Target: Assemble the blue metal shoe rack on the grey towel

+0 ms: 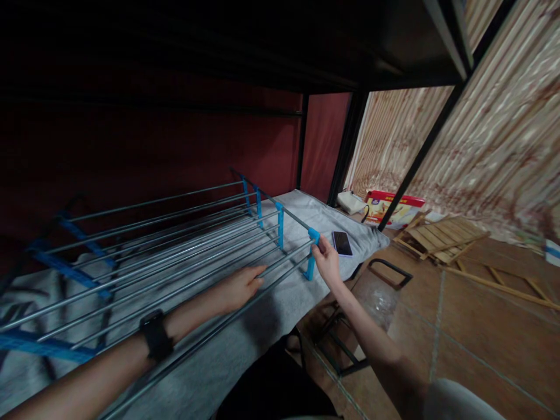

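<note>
A drying rack [196,236] of thin grey metal rods joined by blue plastic brackets lies on a grey blanket [271,326] in front of me. My left hand [242,287], with a dark watch [156,336] on its wrist, is closed around a front rod near the rack's right part; its far fingers are partly hidden. At the rack's near right corner, my right hand [324,256] pinches a blue bracket [314,235] at the rod's end. More blue brackets [65,268] join the rods at the left end.
Just right of my right hand lies a phone [342,243] on the blanket. A dark metal frame and shelf [306,46] hang low above. On the tiled floor are a red and yellow box [394,209], folded wooden furniture [446,239] and a black-framed stool [371,297].
</note>
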`<state>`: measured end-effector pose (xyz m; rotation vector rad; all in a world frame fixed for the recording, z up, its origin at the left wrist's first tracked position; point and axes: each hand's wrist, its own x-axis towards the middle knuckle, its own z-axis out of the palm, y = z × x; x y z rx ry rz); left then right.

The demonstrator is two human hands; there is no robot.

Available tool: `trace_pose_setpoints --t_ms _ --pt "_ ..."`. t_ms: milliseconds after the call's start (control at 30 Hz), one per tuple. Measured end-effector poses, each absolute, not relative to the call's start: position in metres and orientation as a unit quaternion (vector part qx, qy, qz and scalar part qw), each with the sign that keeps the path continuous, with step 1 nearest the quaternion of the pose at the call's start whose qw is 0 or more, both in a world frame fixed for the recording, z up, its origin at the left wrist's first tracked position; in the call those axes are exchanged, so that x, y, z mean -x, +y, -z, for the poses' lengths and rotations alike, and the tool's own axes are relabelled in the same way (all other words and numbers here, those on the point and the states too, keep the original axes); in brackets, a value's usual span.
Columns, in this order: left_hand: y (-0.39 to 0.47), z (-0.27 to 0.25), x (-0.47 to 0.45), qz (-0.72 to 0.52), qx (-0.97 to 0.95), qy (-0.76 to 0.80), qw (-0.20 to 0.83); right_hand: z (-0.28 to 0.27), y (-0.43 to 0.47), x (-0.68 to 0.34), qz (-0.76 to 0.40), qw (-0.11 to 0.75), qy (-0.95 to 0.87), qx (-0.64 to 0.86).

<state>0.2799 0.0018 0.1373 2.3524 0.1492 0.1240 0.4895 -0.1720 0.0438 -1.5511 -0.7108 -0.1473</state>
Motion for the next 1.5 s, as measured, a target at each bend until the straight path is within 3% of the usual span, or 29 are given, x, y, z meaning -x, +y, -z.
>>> trace_pose_setpoints --t_ms 167,500,667,767,900,1000,1100,1267,1400,1500 --pt "0.004 -0.132 -0.279 -0.058 -0.925 0.065 0.371 -0.041 -0.173 -0.491 0.1 0.622 -0.341 0.698" --pt "0.006 -0.133 -0.257 -0.057 -0.925 0.121 0.357 -0.051 -0.177 -0.481 0.161 0.455 -0.421 0.768" --pt "0.016 -0.158 -0.221 -0.029 -0.918 0.136 0.372 -0.048 -0.184 -0.49 0.194 0.407 -0.424 0.785" --pt "0.039 -0.194 -0.168 -0.125 -0.894 0.167 0.397 -0.044 -0.185 -0.499 0.222 0.371 -0.424 0.796" --pt "0.065 -0.22 -0.057 -0.399 -0.75 0.317 0.423 -0.04 -0.186 -0.505 0.255 0.342 -0.425 0.798" --pt "0.071 -0.197 0.018 -0.554 -0.598 0.422 0.397 -0.038 -0.187 -0.506 0.261 0.34 -0.424 0.798" --pt "0.06 -0.15 0.049 -0.522 -0.51 0.493 0.472 -0.038 -0.188 -0.507 0.262 0.338 -0.423 0.799" --pt "0.036 -0.097 0.032 -0.479 -0.492 0.414 0.597 -0.038 -0.19 -0.508 0.248 0.35 -0.41 0.805" --pt "0.025 -0.083 0.029 -0.563 -0.528 0.348 0.531 -0.035 -0.191 -0.511 0.25 0.342 -0.417 0.804" --pt "0.019 -0.075 0.037 -0.54 -0.592 0.371 0.469 -0.035 -0.19 -0.509 0.264 0.35 -0.415 0.797"
